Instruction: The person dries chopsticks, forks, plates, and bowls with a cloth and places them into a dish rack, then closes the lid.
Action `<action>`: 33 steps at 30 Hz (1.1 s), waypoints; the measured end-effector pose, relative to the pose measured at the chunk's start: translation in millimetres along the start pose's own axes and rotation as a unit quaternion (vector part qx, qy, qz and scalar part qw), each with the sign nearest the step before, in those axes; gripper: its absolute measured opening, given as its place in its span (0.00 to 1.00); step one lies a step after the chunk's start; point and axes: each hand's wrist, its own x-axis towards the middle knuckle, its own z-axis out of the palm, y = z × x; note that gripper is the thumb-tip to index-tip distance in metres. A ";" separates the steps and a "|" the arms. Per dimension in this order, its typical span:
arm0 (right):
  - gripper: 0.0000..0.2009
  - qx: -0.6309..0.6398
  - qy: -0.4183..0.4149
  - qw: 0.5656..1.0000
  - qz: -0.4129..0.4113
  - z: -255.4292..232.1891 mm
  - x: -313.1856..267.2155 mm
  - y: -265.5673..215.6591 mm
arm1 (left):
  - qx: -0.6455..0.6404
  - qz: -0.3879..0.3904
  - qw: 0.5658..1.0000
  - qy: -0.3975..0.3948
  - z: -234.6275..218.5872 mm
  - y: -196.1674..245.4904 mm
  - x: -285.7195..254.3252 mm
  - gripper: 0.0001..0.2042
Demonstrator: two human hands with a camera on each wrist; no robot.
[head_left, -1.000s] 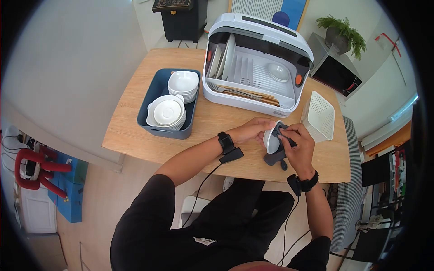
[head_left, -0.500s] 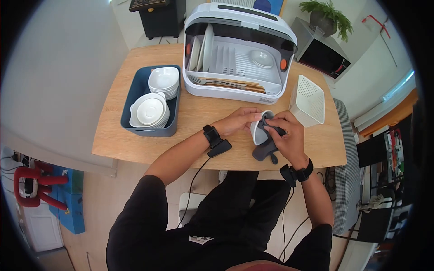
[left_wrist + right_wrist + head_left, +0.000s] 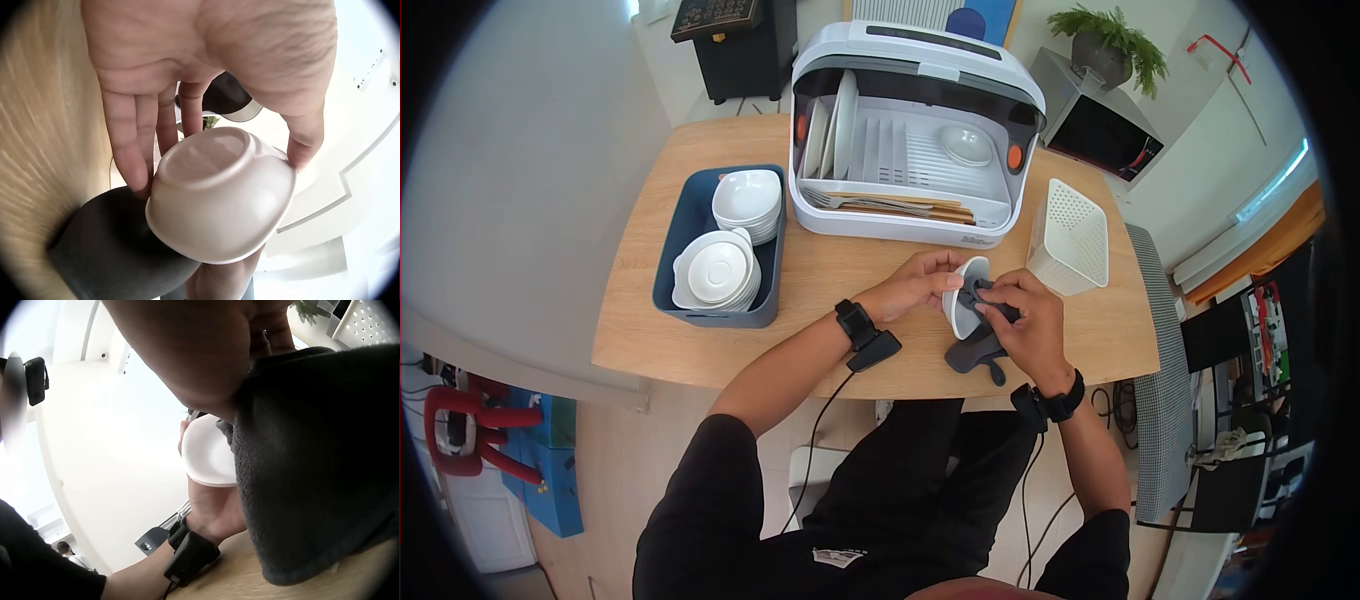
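Observation:
Over the table's front part, my left hand (image 3: 918,285) holds a small white bowl (image 3: 962,316) by its rim, thumb on one side and fingers on the other. The bowl is tipped on its side, its hollow facing my right hand (image 3: 1032,315). That hand pinches a dark grey cloth (image 3: 974,352) and presses part of it into the bowl; the rest hangs down toward the tabletop. In the left wrist view the underside of the bowl (image 3: 219,206) shows between thumb and fingers. In the right wrist view the cloth (image 3: 312,462) hides most of the right fingers.
A white dish rack (image 3: 900,228) with a raised lid holds plates, a small dish and cutlery. At its left stands a blue bin (image 3: 662,285) with stacked white bowls (image 3: 718,272). A white perforated basket (image 3: 1070,240) is right of the rack. A cable runs from each wrist.
The head view has shifted, so the table and its things appear further left. Both hands keep hold of the bowl and cloth; the right fingers have moved slightly inside the bowl.

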 end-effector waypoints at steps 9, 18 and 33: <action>0.11 0.018 0.021 0.999 0.021 -1.0 9.0 -3.9 | -0.028 -0.011 0.999 -0.026 -4.6 -2.1 0.7 0.22; 0.10 0.093 -0.046 0.990 0.098 -4.8 -8.1 -5.5 | -0.047 0.054 0.997 0.042 -8.6 5.2 1.7 0.26; 0.12 0.104 0.023 0.993 0.051 -12.6 -12.6 -1.4 | -0.168 0.074 0.983 -0.015 -5.3 14.6 -0.3 0.30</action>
